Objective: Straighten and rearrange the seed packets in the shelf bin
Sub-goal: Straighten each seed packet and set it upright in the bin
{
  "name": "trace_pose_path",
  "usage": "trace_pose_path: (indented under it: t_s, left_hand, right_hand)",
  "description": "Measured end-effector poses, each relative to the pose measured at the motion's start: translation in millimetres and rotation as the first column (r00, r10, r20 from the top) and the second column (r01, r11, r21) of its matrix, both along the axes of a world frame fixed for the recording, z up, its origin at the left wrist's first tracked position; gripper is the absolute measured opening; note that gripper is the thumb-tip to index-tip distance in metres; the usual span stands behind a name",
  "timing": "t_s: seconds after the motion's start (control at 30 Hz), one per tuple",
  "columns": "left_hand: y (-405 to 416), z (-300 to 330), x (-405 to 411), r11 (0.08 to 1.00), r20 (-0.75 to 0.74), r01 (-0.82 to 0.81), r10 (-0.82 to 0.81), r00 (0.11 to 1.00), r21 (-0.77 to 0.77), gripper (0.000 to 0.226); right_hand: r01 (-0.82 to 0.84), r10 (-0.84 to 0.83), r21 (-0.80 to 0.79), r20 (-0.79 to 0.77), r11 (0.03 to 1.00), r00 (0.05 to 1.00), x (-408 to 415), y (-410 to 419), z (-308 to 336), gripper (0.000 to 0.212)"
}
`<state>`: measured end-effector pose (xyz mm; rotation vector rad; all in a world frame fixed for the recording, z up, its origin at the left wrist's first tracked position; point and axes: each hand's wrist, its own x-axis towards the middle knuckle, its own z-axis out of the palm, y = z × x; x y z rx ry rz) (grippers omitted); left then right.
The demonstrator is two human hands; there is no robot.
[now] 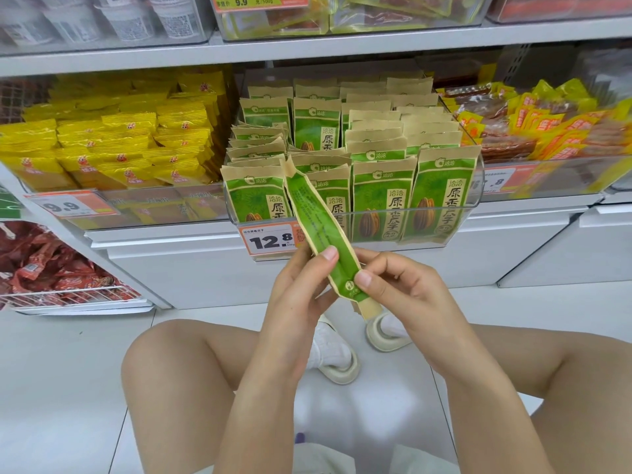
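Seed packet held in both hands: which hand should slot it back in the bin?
Probably left. The left hand grips the seed packet along its middle; the right hand only pinches the bottom end. The bin sits straight ahead.

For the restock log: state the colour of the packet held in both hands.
Green with tan paper edges: the held packet, seen in the head view.

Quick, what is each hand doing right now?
Left hand: closed, gripping the green seed packet from its left side.
Right hand: closed, pinching the same packet near its lower end.
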<state>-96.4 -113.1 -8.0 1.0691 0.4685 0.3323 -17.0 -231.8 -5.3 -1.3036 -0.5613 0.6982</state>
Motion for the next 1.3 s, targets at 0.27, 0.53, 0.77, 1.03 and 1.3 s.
trace_pose_path:
  t_s: [0.27,0.53,0.77,1.03,1.3]
  left_hand:
    - [-8.5,21.7,0.5,0.991,-0.009,-0.134,0.134,0.991,0.018,0.036]
    - [9.9,24.1,-9.4,0.985,0.002,-0.12,0.122,0.993,-0.126,0.048]
    - [18.6,18.8,-13.5,0.997,-0.037,0.071,-0.071,0.997,0.006,0.04]
    - [52.7,38.5,12.7,0.888,-0.056,0.133,-0.121,0.991,0.44,0.03]
    - [94.7,79.9,70.7,0.663,0.078,-0.062,0.004,0.997,0.746,0.015]
  right_hand:
    - [0.212,-0.102,-0.126,0.581,0.969,0.807,-19.5,19.7,1.6,0.021]
    - [0.311,-0.27,-0.081,0.321,0.947,0.908,-4.9,26.3,10.2,0.026]
    - [0.041,-0.048,-0.144,-0.046,0.989,0.998,32.3,27.4,30.7,0.031]
    - [-0.203,0.27,-0.388,0.126,0.899,0.955,99.0,33.1,79.1,0.046]
    - [-0.14,0.266,-0.395,0.287,0.908,0.92,145.8,61.9,138.6,0.048]
